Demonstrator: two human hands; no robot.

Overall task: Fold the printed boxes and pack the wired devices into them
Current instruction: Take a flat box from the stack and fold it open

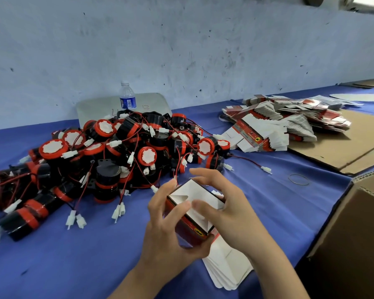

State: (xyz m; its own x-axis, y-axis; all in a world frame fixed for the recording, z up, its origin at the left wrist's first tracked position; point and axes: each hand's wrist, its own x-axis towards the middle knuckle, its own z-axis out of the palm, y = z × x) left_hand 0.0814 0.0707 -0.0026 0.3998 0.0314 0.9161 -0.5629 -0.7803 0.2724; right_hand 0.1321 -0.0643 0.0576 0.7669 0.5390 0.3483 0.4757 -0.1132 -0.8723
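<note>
Awaiting packing, the heap of wired devices (108,156) covered the blue table (73,266); flat box blanks (285,124) lay stacked beyond. One printed box (192,214), apparently half-formed, was gripped between left hand (166,229) and right hand (222,208), fingers curled on its flaps. No packed box was visible.

Over a blue-clothed table (95,266), the left hand (166,229) and right hand (227,210) grip a half-folded red-and-white printed cardboard box (192,214), seemingly pressing its flaps, beside a heap of black-and-red round wired devices (108,160).
</note>
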